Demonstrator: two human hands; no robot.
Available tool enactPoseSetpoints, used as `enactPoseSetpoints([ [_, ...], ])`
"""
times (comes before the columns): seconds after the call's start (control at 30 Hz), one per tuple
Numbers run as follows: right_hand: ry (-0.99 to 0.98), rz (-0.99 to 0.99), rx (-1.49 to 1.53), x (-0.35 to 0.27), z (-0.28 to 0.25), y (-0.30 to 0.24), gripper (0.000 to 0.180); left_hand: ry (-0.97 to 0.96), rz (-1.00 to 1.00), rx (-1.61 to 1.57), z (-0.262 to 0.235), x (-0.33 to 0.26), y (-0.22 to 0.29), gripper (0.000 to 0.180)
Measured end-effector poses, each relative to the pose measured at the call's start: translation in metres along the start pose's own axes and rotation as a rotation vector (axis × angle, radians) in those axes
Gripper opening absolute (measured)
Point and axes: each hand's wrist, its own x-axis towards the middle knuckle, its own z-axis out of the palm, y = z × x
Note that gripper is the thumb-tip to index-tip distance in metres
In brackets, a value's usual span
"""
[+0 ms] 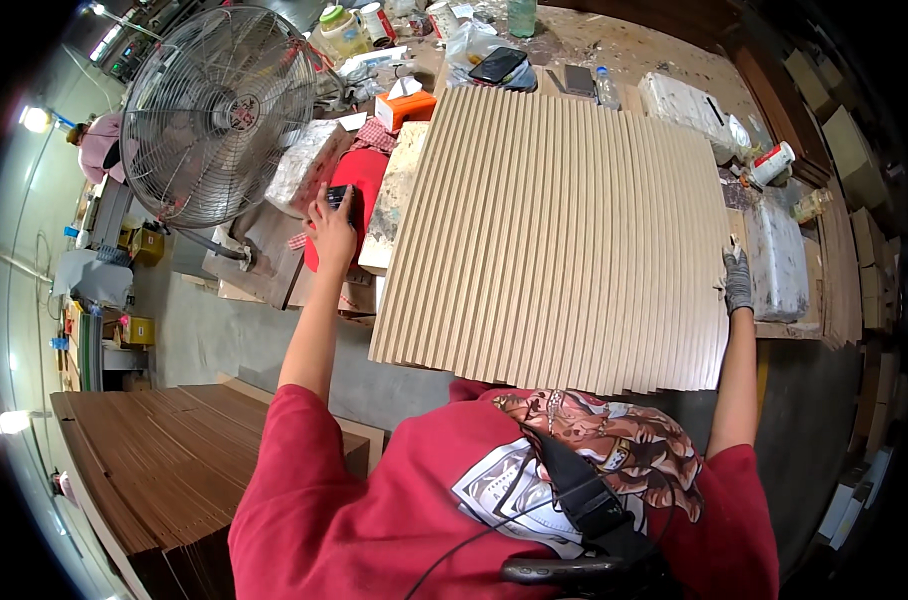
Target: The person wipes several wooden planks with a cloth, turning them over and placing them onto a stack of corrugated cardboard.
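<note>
Beige strips (564, 240) lie just left of the right gloved fingers (735, 266); can't tell if they grip. Left fingers (323, 202) spread, black device (337, 194) at their tips.

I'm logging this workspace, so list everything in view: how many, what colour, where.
strip stack: one, tan, centre
fan: one, grey, upper left
blocks: at least three, whitish, left and right
containers: at least three, red and white, top and right
oblong piece: one, red, left of centre
small object: one, black, left of centre
phone: one, black, top centre
tissue box: one, orange, above oblong piece
sheet stack: one, brown, lower left
boxes: at least two, yellow, far left
co-worker: one, pink top, far left
small clutter: uncountable, mixed, top
shirt: one, red, bottom centre
left hand: one, bare, at small object
right hand: one, grey glove, strip stack's right edge
</note>
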Motion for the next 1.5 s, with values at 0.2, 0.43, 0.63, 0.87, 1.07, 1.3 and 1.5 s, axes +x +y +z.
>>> enactPoseSetpoints([
  [0.2,-0.011,-0.001,0.02,-0.004,-0.001,-0.005,0.051,0.046,0.0,-0.024,-0.002,-0.004,-0.007,0.066],
  [0.43,-0.018,0.027,0.033,-0.001,0.001,-0.003,0.053,0.016,0.041,-0.024,-0.003,-0.005,-0.01,0.066],
  [0.63,0.061,-0.122,-0.099,0.013,-0.004,0.017,0.05,-0.063,0.026,0.012,0.002,0.002,-0.002,0.067],
  [0.87,0.006,-0.083,0.073,-0.002,0.009,-0.001,0.05,-0.021,-0.013,0.009,0.002,-0.001,-0.009,0.07],
  [1.07,0.046,-0.09,0.037,0.008,-0.003,0.014,0.047,-0.034,0.041,0.01,0.001,0.0,-0.005,0.07],
  [1.3,-0.016,-0.048,0.01,-0.003,-0.003,-0.003,0.055,-0.009,0.005,0.053,0.003,0.0,-0.003,0.071],
  [1.5,-0.024,0.025,-0.006,-0.001,-0.002,-0.004,0.059,-0.04,0.004,0.045,0.006,-0.001,-0.005,0.071],
])
